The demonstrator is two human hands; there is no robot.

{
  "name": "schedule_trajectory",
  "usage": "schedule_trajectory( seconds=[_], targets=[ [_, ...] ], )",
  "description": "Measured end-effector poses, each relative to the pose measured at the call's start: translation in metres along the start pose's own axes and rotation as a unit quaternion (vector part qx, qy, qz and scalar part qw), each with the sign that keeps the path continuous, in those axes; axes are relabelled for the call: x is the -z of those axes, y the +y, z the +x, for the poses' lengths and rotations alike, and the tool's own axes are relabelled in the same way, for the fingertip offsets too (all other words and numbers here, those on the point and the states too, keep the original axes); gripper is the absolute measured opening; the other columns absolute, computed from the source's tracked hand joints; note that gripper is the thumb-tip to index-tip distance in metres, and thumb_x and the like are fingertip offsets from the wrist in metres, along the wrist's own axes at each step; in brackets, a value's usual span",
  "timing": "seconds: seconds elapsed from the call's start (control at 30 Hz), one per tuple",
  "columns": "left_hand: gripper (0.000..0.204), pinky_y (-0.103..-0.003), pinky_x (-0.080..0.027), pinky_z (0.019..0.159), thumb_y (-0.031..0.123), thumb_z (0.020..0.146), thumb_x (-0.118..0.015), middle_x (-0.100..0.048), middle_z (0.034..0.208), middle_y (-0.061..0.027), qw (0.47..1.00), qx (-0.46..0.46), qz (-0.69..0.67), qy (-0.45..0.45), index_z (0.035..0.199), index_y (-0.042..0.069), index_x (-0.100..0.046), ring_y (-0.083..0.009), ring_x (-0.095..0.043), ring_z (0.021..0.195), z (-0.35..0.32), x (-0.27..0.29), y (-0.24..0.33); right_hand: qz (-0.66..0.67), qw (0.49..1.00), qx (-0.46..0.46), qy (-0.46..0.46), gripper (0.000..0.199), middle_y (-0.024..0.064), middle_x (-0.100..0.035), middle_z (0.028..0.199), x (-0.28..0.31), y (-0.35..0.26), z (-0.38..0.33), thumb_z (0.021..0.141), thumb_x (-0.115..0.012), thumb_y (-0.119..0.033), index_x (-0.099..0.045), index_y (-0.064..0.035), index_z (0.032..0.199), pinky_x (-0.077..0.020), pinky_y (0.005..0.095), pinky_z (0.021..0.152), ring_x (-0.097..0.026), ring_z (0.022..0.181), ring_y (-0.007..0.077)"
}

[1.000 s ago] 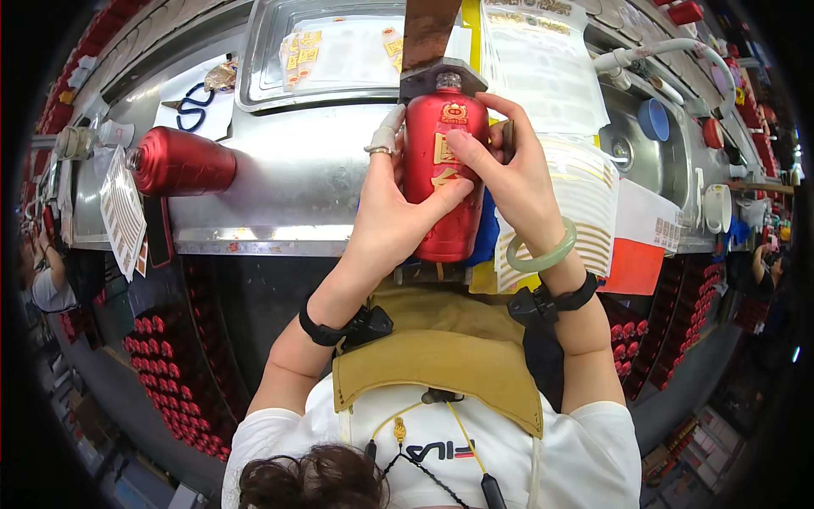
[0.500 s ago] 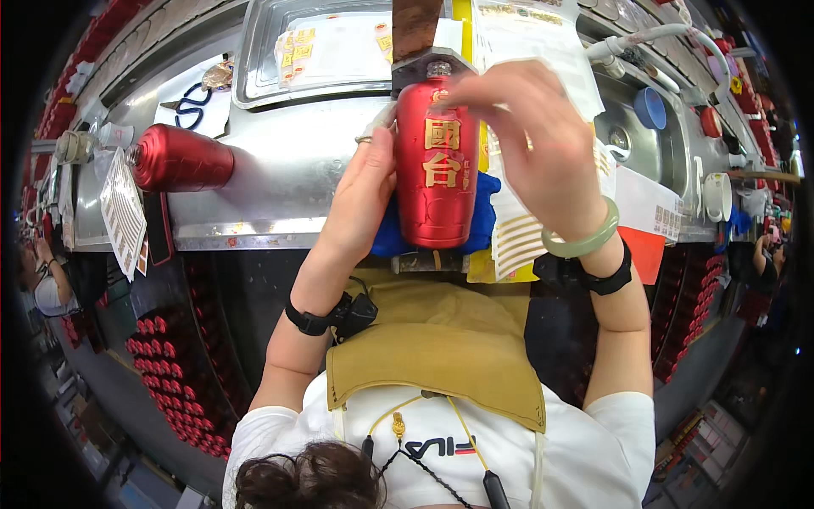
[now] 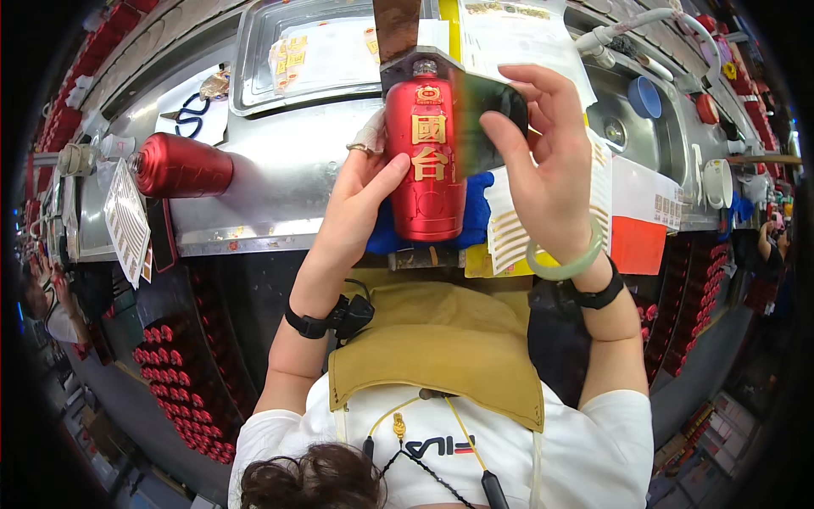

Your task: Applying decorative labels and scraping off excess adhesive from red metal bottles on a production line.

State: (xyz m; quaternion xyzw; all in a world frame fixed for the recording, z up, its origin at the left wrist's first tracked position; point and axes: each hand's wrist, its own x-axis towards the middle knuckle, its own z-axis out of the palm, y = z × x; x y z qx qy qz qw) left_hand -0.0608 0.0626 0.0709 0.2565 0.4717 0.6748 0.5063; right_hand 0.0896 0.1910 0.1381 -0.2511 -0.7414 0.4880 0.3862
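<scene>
A red bottle [image 3: 427,199] with raised gold characters lies on its back at the middle of the counter, its metal neck pointing away from me. Beneath it shows a blue cloth [image 3: 477,208]. My left hand [image 3: 360,182] grips the bottle's left side, thumb on the front face; a pale wrap covers one finger. In my right hand [image 3: 547,161] is a dark rounded block with a green edge [image 3: 487,119], blurred by motion. The block meets the bottle's right side, though exact contact cannot be made out. A jade-green bangle circles my right wrist.
Another red bottle [image 3: 186,165] lies to the left, near scissors [image 3: 193,114] and a label sheet [image 3: 127,220]. Behind stands a metal tray [image 3: 246,93]. Label sheets [image 3: 509,225] and a sink [image 3: 674,140] are at right. Rows of red bottles [image 3: 174,382] stand below the counter.
My right hand has moved off the bottle's upper front to its right side, and the dark block now shows in it. The bottle has shifted slightly left, with my left thumb further over its front.
</scene>
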Motion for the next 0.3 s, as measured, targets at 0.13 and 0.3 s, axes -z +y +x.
schedule_trajectory(
  seconds=[0.13,0.3],
  targets=[
    [0.072,-0.040,-0.031,0.122,0.009,0.098,-0.057,-0.038,0.160,-0.0168,1.000,0.000,0.001,-0.025,0.160,-0.005,-0.023,-0.0252,-0.041,0.147,-0.003,0.001,0.003,0.020,1.000,0.019,0.003,0.030,0.0086,-0.066,0.111,0.000,0.017,-0.003,0.101,-0.059,-0.001,-0.055,0.0003,0.130,-0.0520,0.0262,0.084,-0.063,0.096,0.0113],
    [0.083,-0.040,-0.028,0.124,0.004,0.094,-0.062,-0.034,0.162,-0.0151,0.999,0.019,-0.007,-0.046,0.163,0.000,-0.017,-0.0233,-0.037,0.148,-0.002,0.005,0.004,0.107,0.984,-0.136,0.029,0.033,0.0045,-0.060,0.116,0.006,0.024,-0.022,0.104,-0.058,-0.009,-0.051,-0.0003,0.135,-0.0476,0.0233,0.091,-0.056,0.102,0.0083]
  ],
)
